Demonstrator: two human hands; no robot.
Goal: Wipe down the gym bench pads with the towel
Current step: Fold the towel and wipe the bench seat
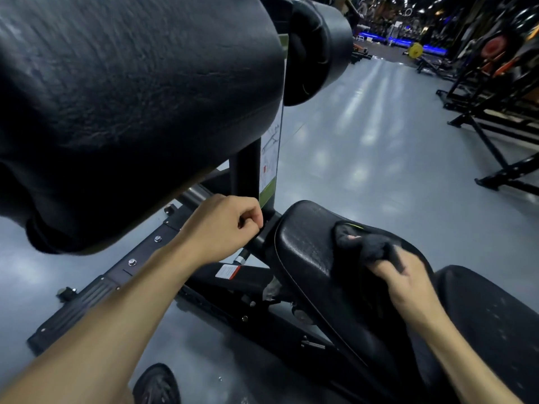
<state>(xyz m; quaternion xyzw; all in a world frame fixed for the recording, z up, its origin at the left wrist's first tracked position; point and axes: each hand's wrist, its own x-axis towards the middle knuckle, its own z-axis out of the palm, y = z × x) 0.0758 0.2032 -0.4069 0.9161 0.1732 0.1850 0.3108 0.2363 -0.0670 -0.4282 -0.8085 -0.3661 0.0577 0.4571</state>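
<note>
A dark towel (364,247) is gripped in the right hand (405,279) and pressed onto the black seat pad (306,252). The left hand (226,225) is curled against the frame post (248,167) just beside the seat; what it pinches cannot be told. The seat wipe appears underway. Next, the large angled pad (131,97) above would likely need wiping.

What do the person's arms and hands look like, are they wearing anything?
Both arms are bare up to the frame edge: no sleeves, gloves, watch or rings show. The left hand and right hand each end a long, slim forearm.
</note>
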